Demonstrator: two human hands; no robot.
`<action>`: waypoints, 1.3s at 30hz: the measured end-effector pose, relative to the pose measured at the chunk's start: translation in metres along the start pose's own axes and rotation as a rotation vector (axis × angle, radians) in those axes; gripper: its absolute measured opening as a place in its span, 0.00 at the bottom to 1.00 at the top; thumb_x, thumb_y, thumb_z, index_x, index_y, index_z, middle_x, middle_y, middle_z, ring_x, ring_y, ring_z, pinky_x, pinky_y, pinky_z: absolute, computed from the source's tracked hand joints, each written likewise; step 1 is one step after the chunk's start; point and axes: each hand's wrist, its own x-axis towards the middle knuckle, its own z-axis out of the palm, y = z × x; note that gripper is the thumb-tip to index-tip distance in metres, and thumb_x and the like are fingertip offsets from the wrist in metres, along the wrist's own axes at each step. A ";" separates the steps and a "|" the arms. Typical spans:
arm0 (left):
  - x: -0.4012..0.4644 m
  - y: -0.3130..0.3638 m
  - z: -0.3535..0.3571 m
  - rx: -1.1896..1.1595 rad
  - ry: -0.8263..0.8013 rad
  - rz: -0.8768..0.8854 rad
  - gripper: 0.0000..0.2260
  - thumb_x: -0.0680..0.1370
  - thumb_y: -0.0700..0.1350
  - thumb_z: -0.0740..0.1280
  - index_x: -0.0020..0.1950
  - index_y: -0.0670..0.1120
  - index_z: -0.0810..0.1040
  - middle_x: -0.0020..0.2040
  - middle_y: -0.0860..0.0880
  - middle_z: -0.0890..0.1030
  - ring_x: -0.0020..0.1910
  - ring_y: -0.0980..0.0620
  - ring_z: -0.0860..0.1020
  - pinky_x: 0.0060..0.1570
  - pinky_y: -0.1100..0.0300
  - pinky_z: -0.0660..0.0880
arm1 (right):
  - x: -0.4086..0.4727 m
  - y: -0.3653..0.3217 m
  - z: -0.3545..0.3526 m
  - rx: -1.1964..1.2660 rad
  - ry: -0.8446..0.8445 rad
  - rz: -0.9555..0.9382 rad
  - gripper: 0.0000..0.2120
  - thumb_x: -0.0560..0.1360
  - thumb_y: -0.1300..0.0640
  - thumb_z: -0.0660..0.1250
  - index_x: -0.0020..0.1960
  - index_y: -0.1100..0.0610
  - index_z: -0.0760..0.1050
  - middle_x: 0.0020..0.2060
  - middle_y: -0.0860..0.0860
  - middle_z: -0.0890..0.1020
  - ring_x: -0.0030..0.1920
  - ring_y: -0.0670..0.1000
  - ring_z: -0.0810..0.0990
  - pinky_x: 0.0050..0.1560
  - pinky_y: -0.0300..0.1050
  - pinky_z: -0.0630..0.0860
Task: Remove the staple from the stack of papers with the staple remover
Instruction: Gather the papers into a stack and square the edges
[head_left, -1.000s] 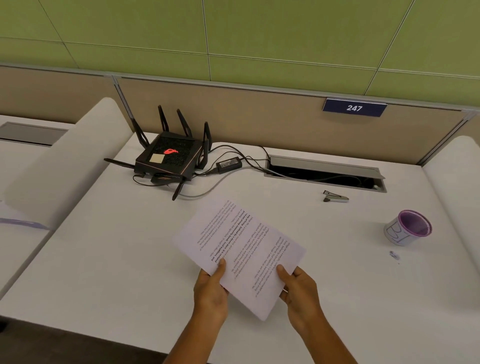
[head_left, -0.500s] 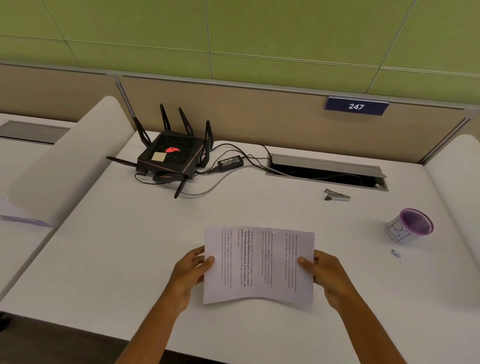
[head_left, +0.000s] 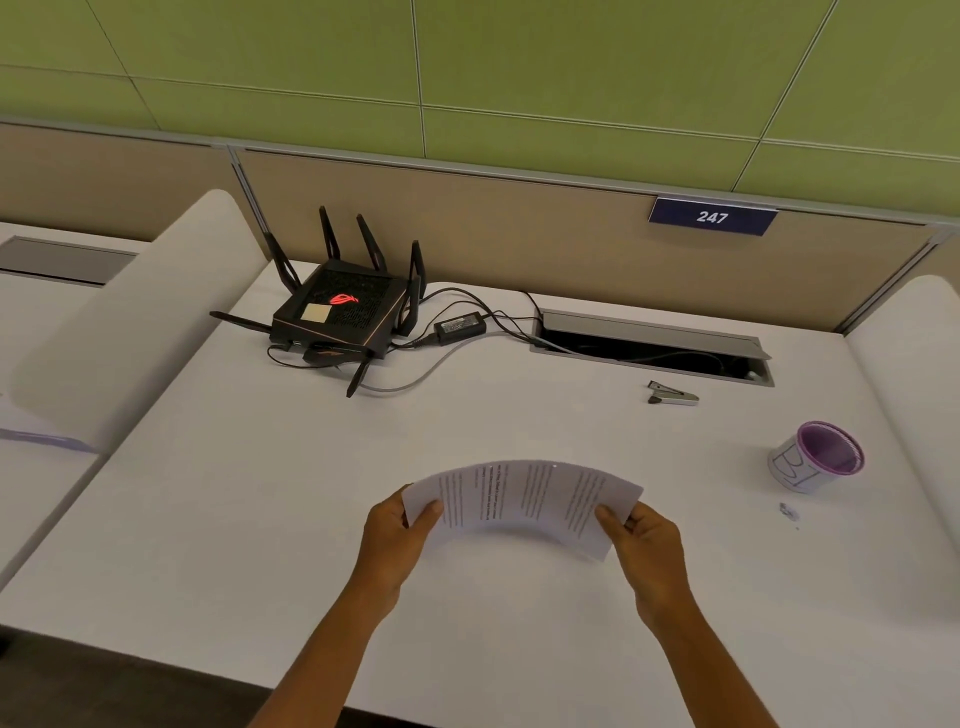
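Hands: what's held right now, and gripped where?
Both hold the stack of papers: left hand pinches its left edge, right hand its right edge. Staple remover lies untouched.

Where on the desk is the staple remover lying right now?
In the head view the staple remover lies untouched on the far right part of the desk, just in front of the cable slot and beyond the purple-rimmed cup.

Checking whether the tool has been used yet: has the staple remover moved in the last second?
No. The staple remover lies just in front of the cable slot, as before; both hands hold the papers.
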 end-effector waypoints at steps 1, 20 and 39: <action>0.000 -0.001 0.001 -0.008 0.010 -0.007 0.09 0.82 0.43 0.71 0.58 0.57 0.81 0.54 0.52 0.87 0.56 0.50 0.84 0.46 0.65 0.82 | 0.000 0.000 0.001 0.005 0.012 0.000 0.08 0.80 0.61 0.72 0.56 0.51 0.84 0.48 0.47 0.88 0.53 0.52 0.86 0.47 0.38 0.79; -0.031 -0.028 -0.018 -0.006 -0.101 -0.115 0.16 0.77 0.42 0.77 0.63 0.52 0.82 0.56 0.51 0.89 0.57 0.51 0.86 0.50 0.59 0.85 | 0.019 -0.048 -0.011 -0.315 -0.105 -0.187 0.05 0.80 0.57 0.72 0.54 0.49 0.82 0.47 0.44 0.88 0.43 0.46 0.87 0.37 0.36 0.81; -0.008 0.012 0.042 0.056 -0.285 -0.015 0.08 0.84 0.50 0.68 0.60 0.52 0.85 0.52 0.52 0.89 0.50 0.49 0.88 0.52 0.52 0.87 | 0.035 -0.063 0.035 -0.889 -0.549 -0.442 0.05 0.79 0.57 0.70 0.53 0.52 0.83 0.48 0.48 0.86 0.47 0.49 0.83 0.50 0.49 0.82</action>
